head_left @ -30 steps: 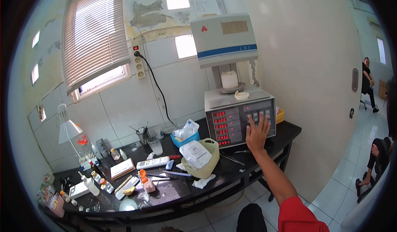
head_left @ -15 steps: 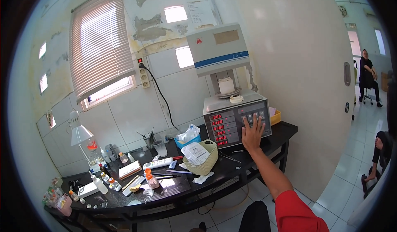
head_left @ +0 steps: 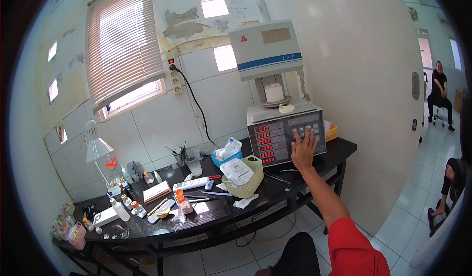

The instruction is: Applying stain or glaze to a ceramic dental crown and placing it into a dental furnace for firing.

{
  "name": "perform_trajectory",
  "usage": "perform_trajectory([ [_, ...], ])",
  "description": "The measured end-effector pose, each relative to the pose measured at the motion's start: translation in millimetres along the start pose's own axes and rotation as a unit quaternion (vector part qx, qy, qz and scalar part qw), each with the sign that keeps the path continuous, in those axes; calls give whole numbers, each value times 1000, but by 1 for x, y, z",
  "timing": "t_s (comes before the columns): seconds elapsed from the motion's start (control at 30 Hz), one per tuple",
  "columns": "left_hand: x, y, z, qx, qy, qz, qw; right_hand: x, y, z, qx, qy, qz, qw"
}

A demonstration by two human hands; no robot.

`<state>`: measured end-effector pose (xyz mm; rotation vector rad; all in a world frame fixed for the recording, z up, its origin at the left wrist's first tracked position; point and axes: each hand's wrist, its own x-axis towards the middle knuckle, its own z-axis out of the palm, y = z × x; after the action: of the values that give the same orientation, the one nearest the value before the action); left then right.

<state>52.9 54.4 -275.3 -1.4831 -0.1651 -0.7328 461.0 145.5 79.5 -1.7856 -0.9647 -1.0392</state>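
Along the tiled wall [head_left: 152,134], a black table [head_left: 340,151] bears a machine [head_left: 283,139].

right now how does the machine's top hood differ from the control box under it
The top hood has a light front with a blue stripe; the control box has a dark front with red digits. The hood sits raised, with a gap below it, while the control box rests on the black table. The control box's keypad has the right hand at it; the hood shows no keys. Both are boxy.
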Motion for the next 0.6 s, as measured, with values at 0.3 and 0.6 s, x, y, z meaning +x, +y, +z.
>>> perform_trajectory([
  [0.3,25,14,-10,279,188,156,929,1,0,-4,7,-11,6,1000],
  [0.6,61,6,-8,513,353,310,718,1,-1,-7,34,-24,16,999],
])
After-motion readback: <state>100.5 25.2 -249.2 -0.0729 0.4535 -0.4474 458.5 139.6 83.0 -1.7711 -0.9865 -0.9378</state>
